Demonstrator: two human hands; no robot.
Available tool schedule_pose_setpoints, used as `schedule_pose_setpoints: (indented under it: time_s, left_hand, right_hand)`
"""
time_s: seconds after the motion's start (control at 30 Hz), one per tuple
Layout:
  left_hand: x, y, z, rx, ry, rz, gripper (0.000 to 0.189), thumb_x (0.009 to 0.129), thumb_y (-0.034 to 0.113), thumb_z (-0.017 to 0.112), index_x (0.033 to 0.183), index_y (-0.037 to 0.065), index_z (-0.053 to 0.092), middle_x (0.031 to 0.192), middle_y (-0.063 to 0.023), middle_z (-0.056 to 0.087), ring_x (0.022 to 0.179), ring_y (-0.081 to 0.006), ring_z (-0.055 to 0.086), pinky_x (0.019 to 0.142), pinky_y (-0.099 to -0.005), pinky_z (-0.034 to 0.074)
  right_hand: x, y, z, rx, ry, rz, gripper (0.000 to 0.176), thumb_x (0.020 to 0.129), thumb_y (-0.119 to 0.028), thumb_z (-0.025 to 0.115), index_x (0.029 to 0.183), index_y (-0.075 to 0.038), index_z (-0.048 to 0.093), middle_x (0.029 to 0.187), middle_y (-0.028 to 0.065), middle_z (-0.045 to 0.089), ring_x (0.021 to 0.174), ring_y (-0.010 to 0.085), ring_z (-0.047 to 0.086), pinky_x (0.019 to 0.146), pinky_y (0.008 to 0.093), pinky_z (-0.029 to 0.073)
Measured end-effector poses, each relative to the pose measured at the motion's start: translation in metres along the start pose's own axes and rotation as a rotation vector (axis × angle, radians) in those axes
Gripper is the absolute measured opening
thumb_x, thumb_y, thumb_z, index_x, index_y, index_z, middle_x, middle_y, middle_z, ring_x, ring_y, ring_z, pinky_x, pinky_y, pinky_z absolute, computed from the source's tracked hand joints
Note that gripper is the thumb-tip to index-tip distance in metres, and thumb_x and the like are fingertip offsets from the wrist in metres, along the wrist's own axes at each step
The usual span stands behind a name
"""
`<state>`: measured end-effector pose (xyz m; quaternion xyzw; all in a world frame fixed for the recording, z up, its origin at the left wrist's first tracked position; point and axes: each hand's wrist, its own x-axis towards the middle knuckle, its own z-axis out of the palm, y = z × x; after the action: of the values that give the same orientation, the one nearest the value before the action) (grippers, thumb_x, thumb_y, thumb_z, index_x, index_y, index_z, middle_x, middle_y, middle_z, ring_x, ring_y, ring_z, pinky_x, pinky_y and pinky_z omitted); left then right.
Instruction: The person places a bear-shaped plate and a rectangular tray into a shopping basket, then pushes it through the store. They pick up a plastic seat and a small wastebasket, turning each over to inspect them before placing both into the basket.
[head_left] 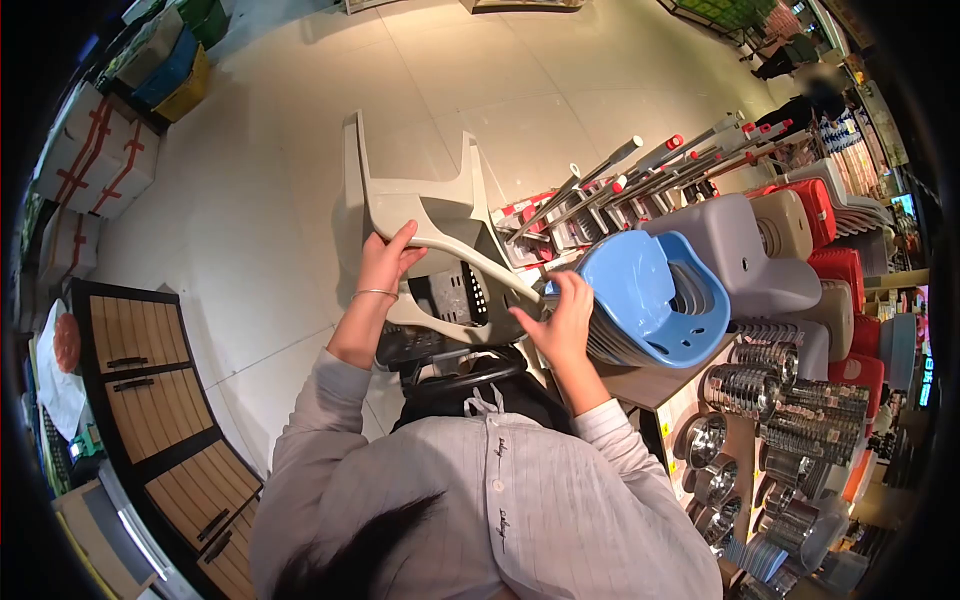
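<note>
A light beige plastic chair (pixel 455 240) is tipped in front of me, its legs pointing away over the floor. My left hand (pixel 388 262) is closed around the corner of its frame, thumb along the upper side. At the near right end of the same curved rail, my right hand (pixel 562 322) has its thumb and fingers spread, with the rail end between them. Just beyond that hand stands a stack of blue plastic seats (pixel 650 290). Below the chair, close to my body, shows a black cart with a curved handle (pixel 475 378).
Mop-like poles (pixel 640 165) lean out at the right. Grey stools (pixel 740 250) and metal bowls (pixel 740 390) fill the right-hand display. A wooden-fronted cabinet (pixel 150 345) stands at left, white boxes (pixel 95 160) behind it. A person (pixel 815 105) is far right.
</note>
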<state>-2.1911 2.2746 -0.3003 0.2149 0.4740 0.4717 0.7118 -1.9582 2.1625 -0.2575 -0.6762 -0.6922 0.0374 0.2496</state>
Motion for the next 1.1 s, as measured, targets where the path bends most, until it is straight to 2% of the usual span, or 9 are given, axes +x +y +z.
schedule_pose_setpoints:
  time_s: [0.07,0.17,0.37,0.43,0.7,0.77,0.87,0.93,1.1]
  left_hand:
    - [-0.014,0.023,0.011,-0.018,0.004,0.054,0.037,0.079,0.020,0.063,0.103,-0.003,0.048,0.095,-0.0098,0.055,0.079,-0.0159,0.058,0.067,-0.0244,0.051]
    - [-0.023,0.054,0.027,-0.045,-0.055,0.126,0.037,0.079,0.021,0.062,0.103,-0.003,0.048,0.094,-0.0096,0.056,0.077,-0.0153,0.058,0.068,-0.0239,0.051]
    - [-0.050,0.105,0.033,0.014,-0.236,0.279,0.027,0.088,0.015,0.048,0.107,-0.004,0.047,0.106,-0.0141,0.055,0.097,-0.0189,0.055,0.086,-0.0274,0.045]
    - [-0.058,0.111,0.013,0.504,-0.266,0.615,0.026,0.088,0.015,0.047,0.109,0.000,0.048,0.111,-0.0111,0.053,0.100,-0.0184,0.054,0.089,-0.0278,0.041]
    - [-0.081,0.010,-0.121,1.194,0.258,0.445,0.055,0.081,0.034,0.056,0.117,-0.005,0.041,0.115,-0.0230,0.048,0.108,-0.0341,0.046,0.093,-0.0365,0.035]
    - [-0.087,-0.045,-0.140,1.242,0.384,0.394,0.065,0.080,0.040,0.056,0.119,-0.008,0.036,0.115,-0.0266,0.046,0.109,-0.0371,0.045,0.095,-0.0370,0.034]
    - [-0.104,-0.077,-0.121,0.986,0.335,0.122,0.067,0.080,0.044,0.054,0.117,-0.009,0.035,0.114,-0.0260,0.047,0.109,-0.0328,0.046,0.089,-0.0373,0.040]
    - [-0.116,-0.084,-0.094,0.257,0.125,-0.238,0.063,0.081,0.037,0.056,0.117,-0.008,0.031,0.110,-0.0239,0.050,0.101,-0.0272,0.054,0.079,-0.0353,0.047]
    - [-0.098,-0.103,-0.083,0.184,0.060,-0.013,0.056,0.081,0.016,0.058,0.123,0.004,0.022,0.111,-0.0160,0.049,0.087,-0.0231,0.059,0.067,-0.0324,0.053]
  right_hand:
    - [0.020,0.017,-0.014,0.158,-0.278,0.058,0.077,0.056,-0.026,0.078,0.120,-0.008,0.039,0.116,0.0138,0.045,0.106,0.0354,0.041,0.092,0.0409,0.034]
    - [0.021,0.044,-0.002,0.617,-0.582,0.235,0.054,0.069,-0.020,0.071,0.115,-0.003,0.048,0.108,0.0111,0.056,0.097,0.0197,0.053,0.086,0.0311,0.040]
    - [0.038,0.021,0.000,1.007,-0.436,0.562,0.029,0.083,-0.018,0.057,0.102,0.003,0.055,0.092,0.0102,0.061,0.080,0.0133,0.057,0.070,0.0274,0.046]
    - [0.034,0.015,0.000,1.075,-0.440,0.593,0.029,0.083,-0.019,0.056,0.102,0.003,0.054,0.093,0.0113,0.060,0.079,0.0145,0.058,0.069,0.0277,0.046]
    - [0.001,0.033,0.005,1.312,-0.575,1.001,0.037,0.088,-0.024,0.047,0.113,0.003,0.045,0.100,0.0164,0.058,0.085,0.0250,0.060,0.075,0.0367,0.050]
    - [-0.005,0.035,0.005,1.285,-0.601,1.087,0.034,0.087,-0.027,0.050,0.106,0.000,0.051,0.089,0.0136,0.062,0.074,0.0213,0.062,0.060,0.0317,0.050]
    - [-0.013,0.033,0.005,1.225,-0.626,1.115,0.034,0.087,-0.029,0.048,0.107,-0.001,0.050,0.091,0.0119,0.062,0.075,0.0195,0.062,0.059,0.0298,0.051]
    - [-0.024,0.041,0.015,1.216,-0.668,1.128,0.036,0.088,-0.030,0.046,0.109,-0.001,0.049,0.094,0.0113,0.061,0.075,0.0185,0.063,0.055,0.0260,0.052]
    - [-0.034,0.034,0.029,1.272,-0.642,1.238,0.034,0.091,-0.026,0.039,0.111,0.001,0.043,0.086,0.0150,0.063,0.068,0.0178,0.063,0.044,0.0207,0.049]
